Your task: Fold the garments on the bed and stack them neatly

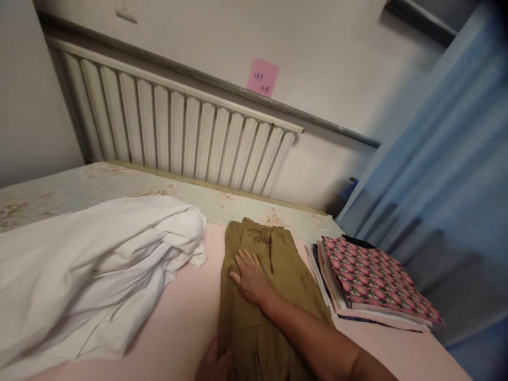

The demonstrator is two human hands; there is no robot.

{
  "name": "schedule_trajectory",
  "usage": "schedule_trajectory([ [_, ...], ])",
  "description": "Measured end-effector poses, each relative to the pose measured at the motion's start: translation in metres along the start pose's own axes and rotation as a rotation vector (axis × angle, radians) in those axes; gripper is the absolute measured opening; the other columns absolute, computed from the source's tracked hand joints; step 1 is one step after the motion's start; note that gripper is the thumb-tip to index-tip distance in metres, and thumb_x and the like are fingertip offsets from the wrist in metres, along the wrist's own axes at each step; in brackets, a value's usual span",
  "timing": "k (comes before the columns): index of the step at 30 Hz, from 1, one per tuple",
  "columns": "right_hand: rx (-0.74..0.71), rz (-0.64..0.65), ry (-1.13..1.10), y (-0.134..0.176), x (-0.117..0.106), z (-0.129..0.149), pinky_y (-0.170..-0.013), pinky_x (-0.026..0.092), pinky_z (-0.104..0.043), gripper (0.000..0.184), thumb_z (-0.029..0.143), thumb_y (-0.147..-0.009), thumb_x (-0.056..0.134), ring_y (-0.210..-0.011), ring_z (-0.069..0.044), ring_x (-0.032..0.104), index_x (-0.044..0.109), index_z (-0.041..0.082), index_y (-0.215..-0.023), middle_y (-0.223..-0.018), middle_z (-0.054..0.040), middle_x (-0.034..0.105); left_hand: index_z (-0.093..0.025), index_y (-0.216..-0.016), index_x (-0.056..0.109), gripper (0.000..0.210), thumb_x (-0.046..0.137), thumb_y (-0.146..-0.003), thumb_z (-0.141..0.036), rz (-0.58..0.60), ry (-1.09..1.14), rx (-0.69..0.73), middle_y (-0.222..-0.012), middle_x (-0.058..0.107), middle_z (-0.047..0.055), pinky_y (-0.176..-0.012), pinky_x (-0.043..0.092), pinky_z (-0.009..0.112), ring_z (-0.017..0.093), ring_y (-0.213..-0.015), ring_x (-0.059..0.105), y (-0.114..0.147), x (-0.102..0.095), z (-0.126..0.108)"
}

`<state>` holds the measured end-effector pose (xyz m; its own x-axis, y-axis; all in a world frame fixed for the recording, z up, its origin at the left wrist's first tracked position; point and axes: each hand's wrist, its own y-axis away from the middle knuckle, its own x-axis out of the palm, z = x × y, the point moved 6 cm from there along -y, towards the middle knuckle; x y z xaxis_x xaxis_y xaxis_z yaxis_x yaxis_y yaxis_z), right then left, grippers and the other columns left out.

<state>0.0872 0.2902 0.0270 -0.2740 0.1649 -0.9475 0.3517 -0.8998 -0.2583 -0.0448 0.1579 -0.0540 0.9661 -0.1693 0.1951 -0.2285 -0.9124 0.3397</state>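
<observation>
head: garment (293, 270), pink sheet (178, 323), radiator (178, 119)

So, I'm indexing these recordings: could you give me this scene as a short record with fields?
Right hand: flat on the olive garment
Left hand: at the garment's left edge, partly out of frame
Left side: crumpled white cloth
Right side: folded stack, flower-patterned piece on top
Surface: pale pink sheet
Background: radiator, pink note on the wall
</observation>
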Motion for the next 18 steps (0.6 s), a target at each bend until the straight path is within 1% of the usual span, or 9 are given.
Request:
schedule_trajectory([
  [3,0.028,-0.021,-0.002,-0.002,0.0,-0.003,-0.117,0.018,-0.049,0.055,0.048,-0.096,0.043,-0.143,-0.027,0.027,0.044,0.016,-0.141,-0.151,-0.012,0.037,-0.021,-0.104,0.072,0.039,0.065,-0.066,-0.028,0.002,0.038,-0.031,-0.111,0.072,0.012,-0.104,0.042,0.048,0.036,-0.124,0.054,-0.002,0.001,0.002],
  [6,0.038,0.028,-0.038,-0.004,-0.006,-0.002,-0.117,0.018,-0.049,0.055,0.048,-0.096,0.045,-0.143,-0.026,0.027,0.044,0.016,-0.141,-0.152,-0.0114,0.037,-0.022,-0.107,0.071,0.042,0.066,-0.066,-0.028,0.03,0.097,-0.076,-0.106,0.074,0.011,-0.098,0.048,0.049,0.036,-0.118,0.059,-0.001,0.007,0.003],
  [8,0.054,0.086,-0.093,0.001,-0.014,0.0,-0.117,0.022,-0.047,0.056,0.047,-0.096,0.045,-0.142,-0.026,0.028,0.044,0.014,-0.141,-0.151,-0.0123,0.038,-0.022,-0.109,0.071,0.042,0.066,-0.067,-0.027,0.044,0.137,-0.118,-0.102,0.075,0.01,-0.093,0.05,0.049,0.036,-0.113,0.062,0.001,0.012,0.001],
  [10,0.066,0.104,-0.149,0.016,-0.026,0.003,-0.117,0.023,-0.045,0.057,0.047,-0.096,0.045,-0.142,-0.025,0.03,0.043,0.013,-0.142,-0.15,-0.0133,0.039,-0.021,-0.108,0.07,0.041,0.066,-0.067,-0.024,0.047,0.189,-0.15,-0.099,0.076,0.01,-0.089,0.053,0.048,0.036,-0.107,0.066,0.006,0.018,-0.003],
  [12,0.06,0.063,-0.175,0.042,-0.043,0.004,-0.118,0.022,-0.044,0.057,0.046,-0.096,0.046,-0.142,-0.024,0.029,0.042,0.014,-0.142,-0.15,-0.0129,0.039,-0.021,-0.105,0.07,0.038,0.066,-0.068,-0.021,0.044,0.251,-0.16,-0.095,0.076,0.01,-0.084,0.055,0.046,0.034,-0.103,0.068,0.013,0.024,-0.012],
  [14,0.047,0.014,-0.163,0.077,-0.06,0.001,-0.119,0.021,-0.045,0.056,0.042,-0.094,0.05,-0.143,-0.023,0.026,0.041,0.016,-0.143,-0.152,-0.0113,0.037,-0.02,-0.103,0.07,0.035,0.065,-0.069,-0.019,0.039,0.306,-0.166,-0.092,0.076,0.01,-0.08,0.056,0.043,0.033,-0.1,0.069,0.022,0.031,-0.022],
  [16,0.075,-0.001,-0.122,0.118,-0.074,-0.011,-0.119,0.021,-0.046,0.057,0.037,-0.093,0.053,-0.144,-0.023,0.024,0.04,0.017,-0.144,-0.153,-0.0103,0.034,-0.019,-0.102,0.069,0.033,0.064,-0.069,-0.017,0.021,0.326,-0.172,-0.089,0.076,0.01,-0.076,0.057,0.041,0.032,-0.096,0.07,0.031,0.036,-0.032],
  [18,0.126,-0.007,-0.078,0.161,-0.083,-0.028,-0.119,0.023,-0.047,0.058,0.035,-0.092,0.053,-0.144,-0.023,0.024,0.037,0.019,-0.146,-0.155,-0.0092,0.031,-0.019,-0.1,0.068,0.032,0.063,-0.069,-0.014,-0.008,0.324,-0.175,-0.086,0.076,0.01,-0.072,0.057,0.039,0.031,-0.092,0.071,0.038,0.039,-0.039],
])
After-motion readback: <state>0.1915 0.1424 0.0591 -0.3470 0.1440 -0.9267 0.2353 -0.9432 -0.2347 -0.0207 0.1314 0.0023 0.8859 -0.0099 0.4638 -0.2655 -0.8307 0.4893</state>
